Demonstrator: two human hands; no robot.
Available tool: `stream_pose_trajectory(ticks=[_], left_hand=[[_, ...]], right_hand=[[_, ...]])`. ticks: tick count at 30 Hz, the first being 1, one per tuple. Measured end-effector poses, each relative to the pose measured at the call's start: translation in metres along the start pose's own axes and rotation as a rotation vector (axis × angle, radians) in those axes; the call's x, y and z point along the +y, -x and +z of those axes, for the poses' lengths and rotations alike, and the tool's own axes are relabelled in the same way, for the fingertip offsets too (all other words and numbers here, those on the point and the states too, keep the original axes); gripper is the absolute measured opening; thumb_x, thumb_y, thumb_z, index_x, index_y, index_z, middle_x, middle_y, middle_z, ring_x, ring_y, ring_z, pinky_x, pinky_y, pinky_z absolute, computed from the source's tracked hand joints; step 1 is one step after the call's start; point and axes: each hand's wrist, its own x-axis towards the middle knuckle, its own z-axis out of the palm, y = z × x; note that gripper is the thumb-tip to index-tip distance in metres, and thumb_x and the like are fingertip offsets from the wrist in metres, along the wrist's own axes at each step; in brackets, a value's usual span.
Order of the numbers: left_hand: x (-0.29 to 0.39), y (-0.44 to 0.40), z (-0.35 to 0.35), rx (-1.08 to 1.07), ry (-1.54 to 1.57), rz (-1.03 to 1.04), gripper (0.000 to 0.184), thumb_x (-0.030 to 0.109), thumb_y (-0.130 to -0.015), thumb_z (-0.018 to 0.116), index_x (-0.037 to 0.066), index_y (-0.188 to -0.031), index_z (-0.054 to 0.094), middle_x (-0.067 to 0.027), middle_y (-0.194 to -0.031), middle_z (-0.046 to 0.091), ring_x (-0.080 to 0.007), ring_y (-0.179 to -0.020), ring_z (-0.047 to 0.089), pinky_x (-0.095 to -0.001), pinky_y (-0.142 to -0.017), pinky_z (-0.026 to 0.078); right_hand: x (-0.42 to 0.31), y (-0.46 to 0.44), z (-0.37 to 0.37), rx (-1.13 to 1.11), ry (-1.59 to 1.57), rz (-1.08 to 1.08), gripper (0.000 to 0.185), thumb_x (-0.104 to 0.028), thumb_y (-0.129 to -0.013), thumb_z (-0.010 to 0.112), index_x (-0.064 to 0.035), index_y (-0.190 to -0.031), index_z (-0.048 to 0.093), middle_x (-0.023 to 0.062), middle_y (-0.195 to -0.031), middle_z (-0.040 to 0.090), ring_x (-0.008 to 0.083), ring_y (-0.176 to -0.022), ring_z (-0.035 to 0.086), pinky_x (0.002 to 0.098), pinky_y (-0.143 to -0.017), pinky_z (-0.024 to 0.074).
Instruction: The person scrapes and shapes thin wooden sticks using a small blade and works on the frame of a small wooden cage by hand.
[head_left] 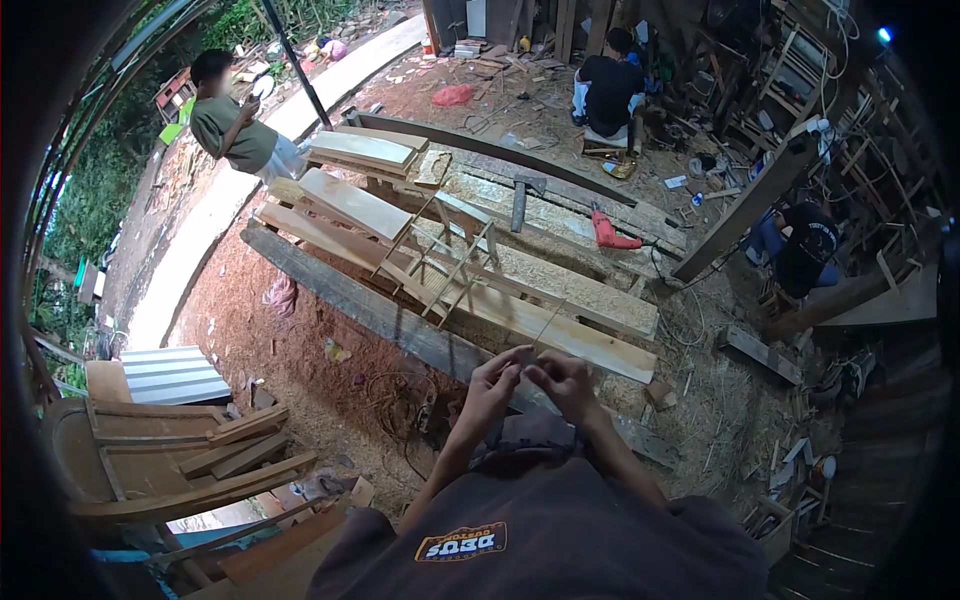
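My left hand and my right hand are close together in front of my chest, above the near edge of the plank bench. Fingers of both are pinched around a thin stick, which points up and away from them. Beyond my hands lies a long pale board on the bench. A small frame of thin wooden strips rests on the boards, left of the stick.
A hammer and a red power drill lie on the bench's far side. One person stands at the far left; two others sit beyond. A slanted post rises at right.
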Motion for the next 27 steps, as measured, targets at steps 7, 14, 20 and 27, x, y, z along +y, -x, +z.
stream_pose_trajectory(ticks=[7,14,20,27], left_hand=[[-0.016,-0.001,-0.006,-0.011,0.066,-0.025,0.036,0.015,-0.1,0.053,0.002,-0.133,0.058,0.0081,-0.081,0.052,0.0021,-0.067,0.04,-0.0161,-0.054,0.032],[-0.01,0.002,-0.011,0.002,-0.005,0.022,0.031,0.013,-0.1,0.053,0.001,-0.126,0.063,0.0083,-0.084,0.053,0.0006,-0.068,0.041,-0.0164,-0.057,0.033],[-0.011,0.001,-0.015,-0.011,-0.045,-0.02,0.031,0.011,-0.099,0.055,-0.001,-0.126,0.063,0.0081,-0.085,0.055,-0.0003,-0.071,0.043,-0.0175,-0.058,0.035],[-0.006,-0.003,-0.013,0.002,-0.024,-0.027,0.031,0.012,-0.099,0.053,0.003,-0.127,0.062,0.0091,-0.081,0.054,0.0016,-0.063,0.04,-0.017,-0.052,0.032]], right_hand=[[0.0,-0.005,0.0,-0.057,0.052,-0.015,0.038,-0.042,-0.087,0.073,-0.004,-0.088,0.069,0.007,-0.057,0.055,0.0115,-0.051,0.048,0.0324,-0.051,0.0407],[0.01,-0.015,-0.008,-0.031,0.08,0.032,0.038,-0.041,-0.087,0.074,-0.0038,-0.088,0.069,0.008,-0.056,0.055,0.0135,-0.05,0.048,0.0328,-0.05,0.0412],[0.001,-0.021,-0.008,0.04,0.241,-0.103,0.037,-0.04,-0.087,0.073,-0.0029,-0.088,0.07,0.0094,-0.061,0.06,0.0165,-0.052,0.057,0.0334,-0.052,0.0434],[0.0,-0.015,-0.007,-0.085,0.144,-0.14,0.045,-0.047,-0.085,0.074,-0.0032,-0.082,0.067,0.0084,-0.056,0.056,0.0149,-0.049,0.05,0.0353,-0.051,0.0415]])
